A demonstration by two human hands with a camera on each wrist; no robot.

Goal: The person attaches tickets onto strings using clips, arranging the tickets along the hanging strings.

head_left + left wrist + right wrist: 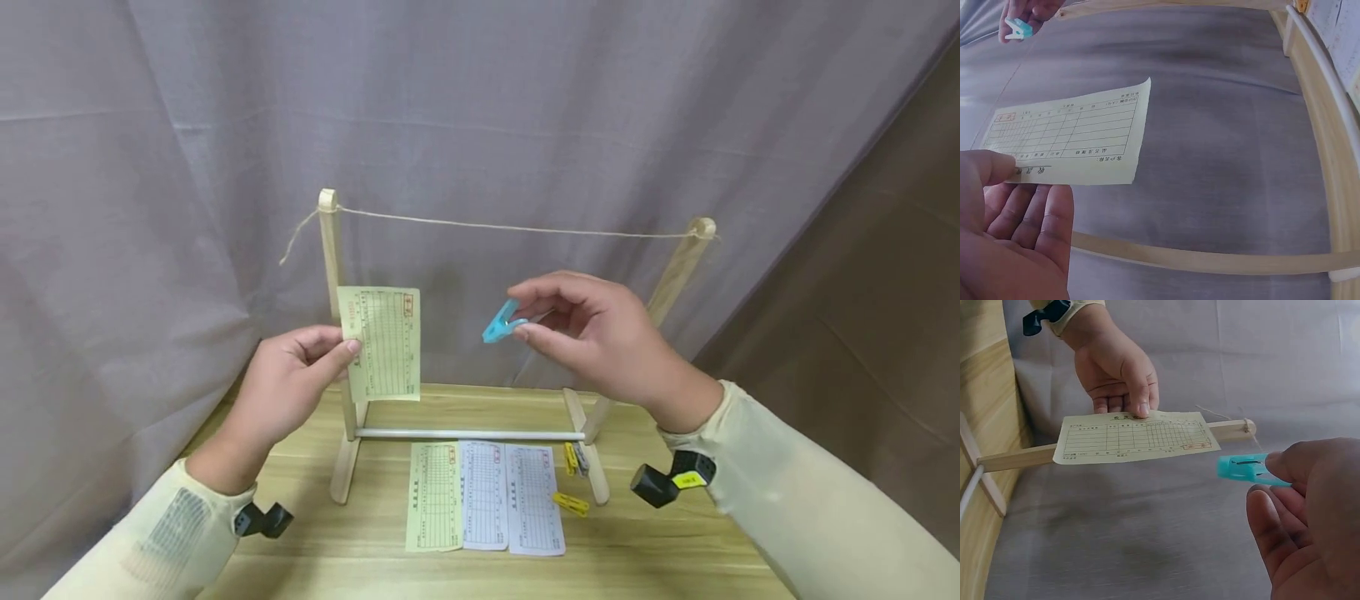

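Grey cloth (480, 100) hangs behind a pale wooden table (315, 550). The left hand (288, 383) pinches one edge of a thin, yellow-green paper slip (390, 350) and holds it up near a tall, light wooden post (332, 258). The right hand (592, 333) has its fingers bent, pinching a bright blue plastic clip (496, 328). The paper slip might drop or flop if the left hand goes loose. Squeezed crooked, the clip might pop away. The paper slip has dark printed lines, a little red box and one curled corner.
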